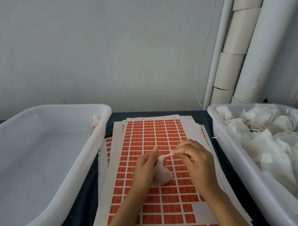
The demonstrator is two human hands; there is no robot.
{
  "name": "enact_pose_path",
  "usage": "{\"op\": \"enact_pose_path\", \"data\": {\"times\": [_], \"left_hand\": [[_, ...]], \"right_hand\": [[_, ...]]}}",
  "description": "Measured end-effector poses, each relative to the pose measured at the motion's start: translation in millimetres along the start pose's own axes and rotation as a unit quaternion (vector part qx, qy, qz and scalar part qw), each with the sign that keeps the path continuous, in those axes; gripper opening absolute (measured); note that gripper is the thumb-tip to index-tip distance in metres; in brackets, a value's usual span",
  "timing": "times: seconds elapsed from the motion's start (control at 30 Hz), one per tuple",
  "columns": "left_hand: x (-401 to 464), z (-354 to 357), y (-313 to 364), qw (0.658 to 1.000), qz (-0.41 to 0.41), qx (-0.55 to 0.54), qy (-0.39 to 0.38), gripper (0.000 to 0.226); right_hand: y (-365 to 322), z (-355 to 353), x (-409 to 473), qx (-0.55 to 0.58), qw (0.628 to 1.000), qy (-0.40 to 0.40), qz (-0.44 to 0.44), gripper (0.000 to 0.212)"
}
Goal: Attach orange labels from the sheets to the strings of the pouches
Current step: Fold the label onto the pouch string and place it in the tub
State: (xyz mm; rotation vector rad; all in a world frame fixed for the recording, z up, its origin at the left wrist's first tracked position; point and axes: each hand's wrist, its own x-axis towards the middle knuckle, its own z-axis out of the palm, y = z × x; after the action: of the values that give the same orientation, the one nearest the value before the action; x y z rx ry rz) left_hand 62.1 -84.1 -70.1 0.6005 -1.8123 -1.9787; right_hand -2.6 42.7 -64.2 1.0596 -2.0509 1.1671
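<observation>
A stack of sheets of orange labels (151, 130) lies on the dark table between two bins. Above it my left hand (145, 168) grips a small white pouch (163, 174) by its gathered neck, so the pouch body hangs below the fingers. My right hand (194, 157) pinches the pouch's string (169, 154) close to the neck, pulling it out to the right. I cannot tell whether a label is on the string. A few labels are gone from the sheet's lower right.
A translucent white bin (63, 169) stands on the left, holding one finished pouch (96, 122) in its far right corner. A second bin (237, 159) on the right is heaped with white pouches (275, 138). White pipes run up the back right wall.
</observation>
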Motion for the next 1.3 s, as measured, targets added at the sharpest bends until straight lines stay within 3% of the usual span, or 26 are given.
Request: {"op": "enact_pose_path", "data": {"times": [0.1,0.23,0.5,0.63,0.8,1.17,1.3], "left_hand": [[-3.5,0.3,4.4,0.999,-0.048,-0.014,-0.017,0.028],[-4.4,-0.5,4.8,0.997,-0.016,-0.015,-0.075,0.024],[-1.6,-4.0,3.3,0.997,-0.017,-0.063,-0.035,0.016],[-2.3,-3.4,2.8,0.998,-0.010,-0.043,-0.045,0.020],[-0.9,-3.8,1.0,0.999,-0.010,-0.031,-0.037,0.009],[0.8,-5.3,-1.5,0.999,0.016,-0.023,-0.046,0.003],[0.8,-4.5,-0.4,0.997,-0.020,-0.051,-0.049,0.017]], "right_hand": [[0.3,-2.8,0.5,-0.009,1.000,-0.006,-0.023,0.011],[0.1,-3.3,0.1,0.001,0.999,-0.018,-0.039,0.009],[2.5,-1.8,-0.8,0.016,0.999,-0.022,0.023,0.021],[3.3,0.0,-1.0,0.009,0.999,-0.042,0.004,0.011],[2.6,1.0,-0.6,0.019,0.998,-0.054,0.006,0.011],[-0.4,9.3,-4.1,0.149,0.971,-0.099,0.156,0.010],[0.7,8.2,-3.9,0.161,0.969,-0.103,0.158,0.009]]}}
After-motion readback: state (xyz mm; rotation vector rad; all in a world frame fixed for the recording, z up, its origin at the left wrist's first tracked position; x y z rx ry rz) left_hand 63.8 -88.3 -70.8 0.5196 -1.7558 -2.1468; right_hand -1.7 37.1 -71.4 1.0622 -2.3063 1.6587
